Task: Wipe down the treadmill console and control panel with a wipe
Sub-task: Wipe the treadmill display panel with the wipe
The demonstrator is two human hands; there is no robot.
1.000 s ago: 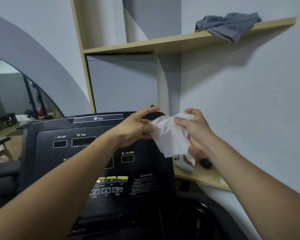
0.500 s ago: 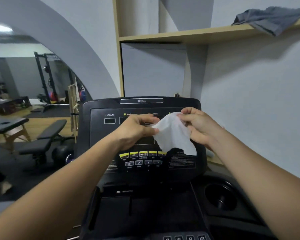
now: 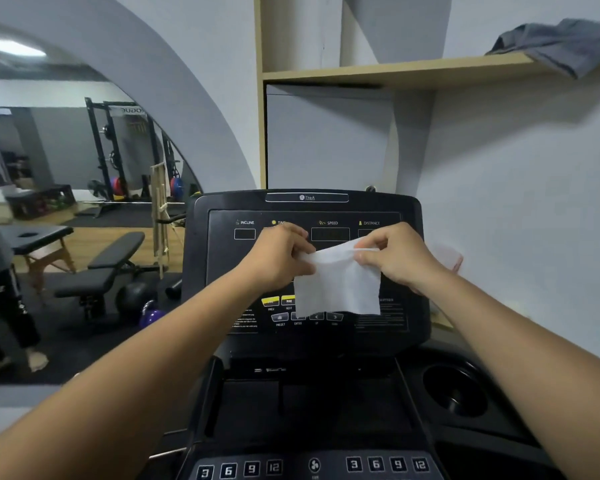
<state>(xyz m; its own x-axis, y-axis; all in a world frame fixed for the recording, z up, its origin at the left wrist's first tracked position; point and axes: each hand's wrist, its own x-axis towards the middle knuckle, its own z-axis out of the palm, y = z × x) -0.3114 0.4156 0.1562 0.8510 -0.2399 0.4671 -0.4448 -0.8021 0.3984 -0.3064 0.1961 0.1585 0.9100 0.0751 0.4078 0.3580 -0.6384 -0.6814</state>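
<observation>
Where hands (image 3: 278, 262) (image 3: 399, 261) pinch, wipe (image 3: 337, 293) (seemingly) hangs.

1. The wipe (image 3: 338, 289) is a thin white sheet, soft, matt and faintly creased; whether paper or non-woven cloth cannot be told.
2. The console (image 3: 411, 211) is black plastic with a matt frame; its display panel (image 3: 222, 261) is smoother, with a slight sheen.
3. The cup holder (image 3: 454, 393) is glossy black plastic.
4. The shelf (image 3: 395, 72) looks like pale matt wood.
5. The grey cloth (image 3: 565, 46) is soft, rumpled fabric.

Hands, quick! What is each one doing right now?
Left hand: closed, pinching the top left edge of the wipe.
Right hand: closed, pinching the top right edge of the wipe.
</observation>
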